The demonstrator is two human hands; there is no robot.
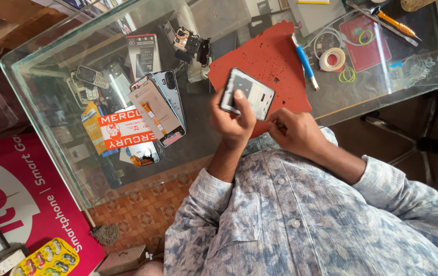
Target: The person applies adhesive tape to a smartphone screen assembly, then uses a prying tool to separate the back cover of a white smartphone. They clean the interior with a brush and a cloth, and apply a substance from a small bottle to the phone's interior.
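My left hand (232, 121) grips a small phone (247, 94) with its back off, its pale inside facing up and my thumb pressed on it. It is held just above the near edge of a red work mat (272, 61). My right hand (293, 130) is right beside the phone's near corner, fingers pinched together; whether they hold something small is too hard to tell.
All of this is on a glass counter (55, 97) with old phones stored beneath. To the left lies an opened phone with a loose screen panel (157, 107). Beyond the mat are a blue-handled tool (305, 61), a tape roll (332, 59), an orange screwdriver (394, 22) and a red pad (365, 46).
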